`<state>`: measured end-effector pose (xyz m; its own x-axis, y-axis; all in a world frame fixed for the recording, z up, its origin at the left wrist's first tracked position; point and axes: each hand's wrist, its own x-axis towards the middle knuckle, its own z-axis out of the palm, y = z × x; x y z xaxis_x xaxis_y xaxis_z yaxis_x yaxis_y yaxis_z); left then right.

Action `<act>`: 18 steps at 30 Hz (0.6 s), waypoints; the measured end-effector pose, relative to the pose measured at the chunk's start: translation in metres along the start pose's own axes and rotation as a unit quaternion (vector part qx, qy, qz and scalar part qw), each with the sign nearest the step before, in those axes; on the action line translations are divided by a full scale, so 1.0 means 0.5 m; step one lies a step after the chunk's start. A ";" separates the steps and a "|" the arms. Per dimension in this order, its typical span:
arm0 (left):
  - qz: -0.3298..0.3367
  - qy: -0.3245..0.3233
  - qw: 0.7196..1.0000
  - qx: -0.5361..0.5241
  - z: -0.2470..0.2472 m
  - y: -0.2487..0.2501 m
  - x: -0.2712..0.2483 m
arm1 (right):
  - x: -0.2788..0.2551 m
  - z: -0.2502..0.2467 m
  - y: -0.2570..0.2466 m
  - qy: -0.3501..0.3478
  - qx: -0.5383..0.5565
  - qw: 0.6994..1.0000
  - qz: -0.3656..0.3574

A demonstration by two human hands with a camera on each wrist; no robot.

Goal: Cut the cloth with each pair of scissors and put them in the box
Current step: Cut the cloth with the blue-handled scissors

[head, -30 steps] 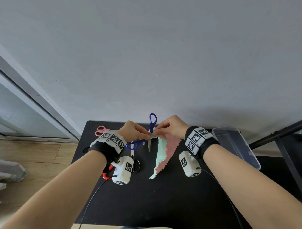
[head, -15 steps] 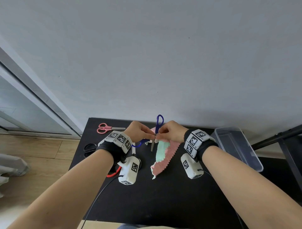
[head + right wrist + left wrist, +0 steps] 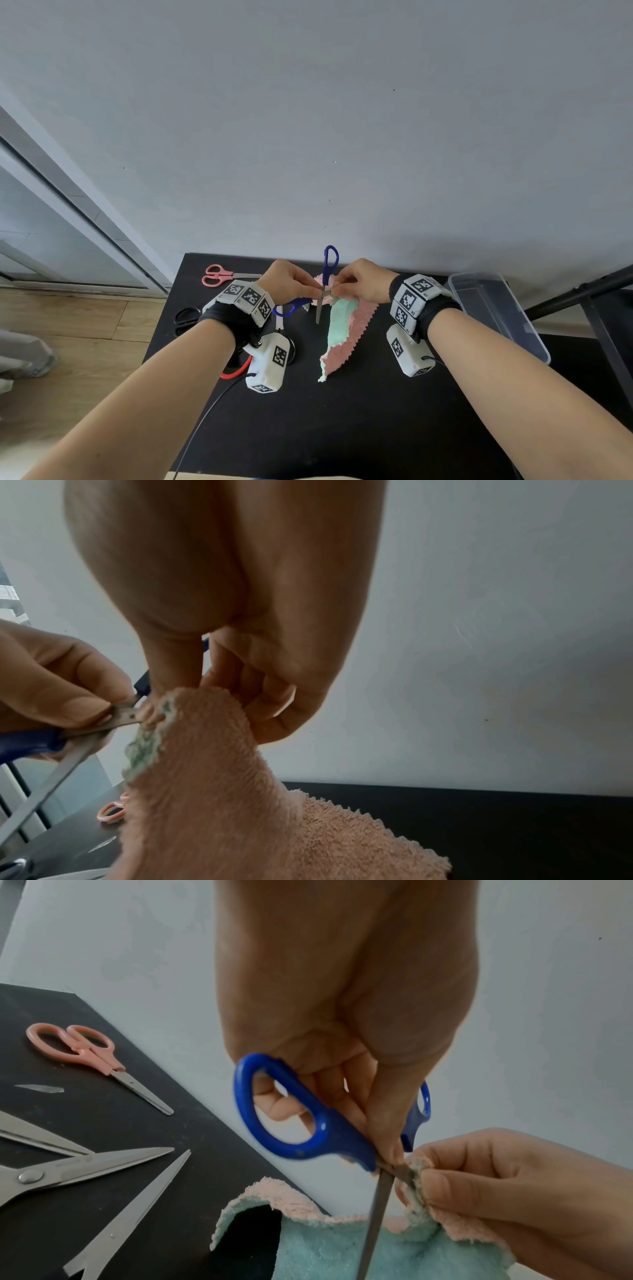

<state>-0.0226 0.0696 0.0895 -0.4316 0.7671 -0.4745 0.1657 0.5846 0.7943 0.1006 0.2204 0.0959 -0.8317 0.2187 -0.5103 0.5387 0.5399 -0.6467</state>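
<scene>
Blue-handled scissors (image 3: 328, 274) stand upright over the black table (image 3: 376, 428), blades spread, one blade pointing down. My left hand (image 3: 313, 291) grips them near the pivot, a fingertip showing through the lower handle loop (image 3: 298, 1139). My right hand (image 3: 337, 287) pinches the top edge of the pink and mint cloth (image 3: 342, 329) right against the blades. In the right wrist view the cloth (image 3: 240, 791) hangs from the right hand (image 3: 192, 691), its edge touching the steel by the left hand's fingers (image 3: 85, 704). The clear plastic box (image 3: 534, 339) lies at the right and holds nothing I can see.
Pink scissors (image 3: 219, 274) lie at the back left corner. Steel-bladed scissors (image 3: 68, 1172) lie spread below the left wrist, with black handles (image 3: 186, 317) and a red handle (image 3: 236, 371) beside it. A dark metal frame (image 3: 582, 291) stands right of the box. The wall is close behind.
The cloth has been gathered and drawn up under the right hand, so it hangs narrower. Both hands stay together at the blue scissors.
</scene>
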 end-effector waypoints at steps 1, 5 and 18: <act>0.000 0.001 1.000 -0.001 -0.002 0.001 0.000 | -0.001 -0.001 0.000 0.001 -0.004 1.000 0.000; 0.000 -0.006 1.000 0.010 -0.010 0.000 -0.001 | -0.002 -0.001 0.003 0.005 -0.004 1.000 0.002; -0.033 0.040 0.999 0.001 -0.054 -0.025 -0.001 | -0.002 -0.006 0.048 0.086 0.044 0.995 0.018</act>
<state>-0.0486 0.0550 0.0901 -0.5112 0.7032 -0.4942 0.1362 0.6340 0.7612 0.1141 0.2355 0.0824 -0.8188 0.3768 -0.4331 0.5711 0.4584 -0.6809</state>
